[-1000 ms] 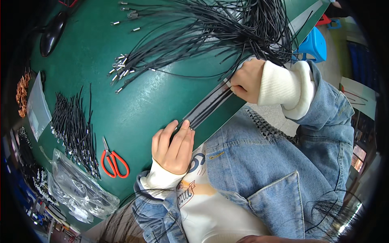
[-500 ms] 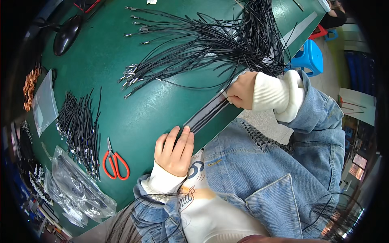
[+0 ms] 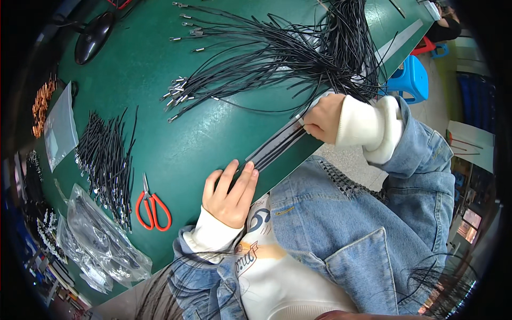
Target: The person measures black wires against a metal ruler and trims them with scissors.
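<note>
While the right hand (image 3: 326, 118) is curled tight on one end of several black cords (image 3: 285, 142), the left hand (image 3: 228, 200) is laid nearly flat over the other end, its fingers straight and slightly parted; its thumb cannot be made out. Between the hands, the cords are laid along a flat greyish strip (image 3: 262, 151), which is set on the green surface (image 3: 176, 144) close to its near edge and roughly parallel to it. Beyond the right hand, a large bundle of long cords (image 3: 341, 53) is spread toward the far edge, its metal-tipped ends fanned out leftward. Left of the left hand, red-handled scissors (image 3: 153, 210) are laid with the blades pointed toward the far edge. Farther left, shorter cords (image 3: 109, 160) are heaped, and a crumpled clear bag (image 3: 104, 234) is placed between them and the near edge. Toward the left edge, copper-coloured pieces (image 3: 41, 106) are piled beside a flat clear bag (image 3: 61, 128).
</note>
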Available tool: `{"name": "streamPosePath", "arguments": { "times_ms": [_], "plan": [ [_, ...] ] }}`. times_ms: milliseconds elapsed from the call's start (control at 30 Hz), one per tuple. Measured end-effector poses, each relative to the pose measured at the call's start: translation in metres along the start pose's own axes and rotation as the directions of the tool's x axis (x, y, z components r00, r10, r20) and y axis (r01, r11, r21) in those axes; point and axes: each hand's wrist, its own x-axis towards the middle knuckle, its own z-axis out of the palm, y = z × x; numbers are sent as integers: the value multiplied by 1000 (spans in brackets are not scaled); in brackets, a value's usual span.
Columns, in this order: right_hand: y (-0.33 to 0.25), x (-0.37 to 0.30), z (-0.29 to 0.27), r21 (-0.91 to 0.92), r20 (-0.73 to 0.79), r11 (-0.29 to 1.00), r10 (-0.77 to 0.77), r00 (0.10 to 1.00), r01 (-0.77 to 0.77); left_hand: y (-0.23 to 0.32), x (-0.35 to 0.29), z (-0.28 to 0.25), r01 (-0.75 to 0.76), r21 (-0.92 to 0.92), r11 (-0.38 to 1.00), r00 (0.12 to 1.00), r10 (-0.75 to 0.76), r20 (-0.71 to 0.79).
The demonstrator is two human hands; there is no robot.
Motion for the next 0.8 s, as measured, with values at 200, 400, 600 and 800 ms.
{"name": "streamPosePath", "arguments": {
  "times_ms": [200,400,600,800],
  "plan": [
    [6,-2,-7,187,105,979,-104,989,83,3,-2,-1,9,23,1000,1000,-8,-23],
    [1,2,-4,71,144,997,-40,989,30,2,-3,3,20,12,1000,999,-20,-32],
    [-4,5,0,-46,131,998,48,990,-42,3,2,1,27,4,1000,999,-27,-37],
    [-7,0,4,-78,3,995,68,998,-67,1,0,1,24,-2,1000,1000,-24,16]
  ]
}}
